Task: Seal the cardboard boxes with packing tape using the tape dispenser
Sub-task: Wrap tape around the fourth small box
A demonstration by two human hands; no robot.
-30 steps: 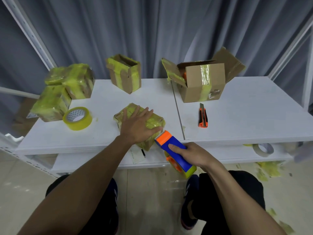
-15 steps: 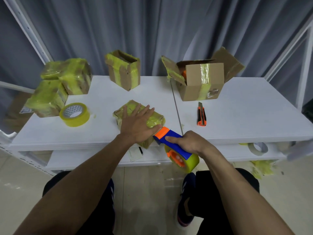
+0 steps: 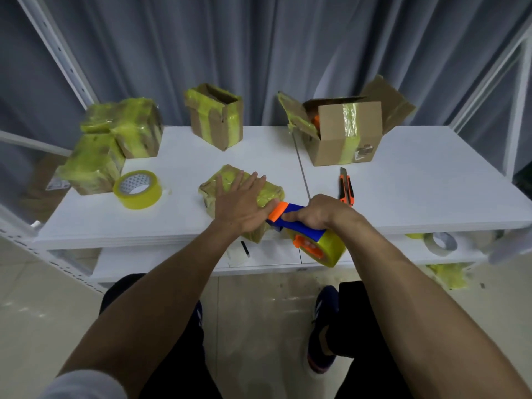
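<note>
A small cardboard box [image 3: 270, 191] wrapped in yellow tape lies near the front edge of the white table [image 3: 417, 197]. My left hand [image 3: 240, 204] presses flat on top of it with fingers spread. My right hand [image 3: 319, 216] grips the blue and orange tape dispenser [image 3: 302, 228], whose orange head touches the box's near right corner. The dispenser's yellow tape roll [image 3: 325, 249] hangs past the table edge.
Two tape-covered boxes [image 3: 115, 145] sit at the far left with a loose yellow tape roll [image 3: 138, 190] beside them. An open-topped taped box [image 3: 216, 116] and a larger open box [image 3: 345, 131] stand at the back. An orange utility knife [image 3: 345, 187] lies right of my hands. Another tape roll [image 3: 440, 243] sits on the lower shelf.
My right hand has moved the dispenser up and left, bringing its head against the box corner. The left hand has stayed pressed on the box.
</note>
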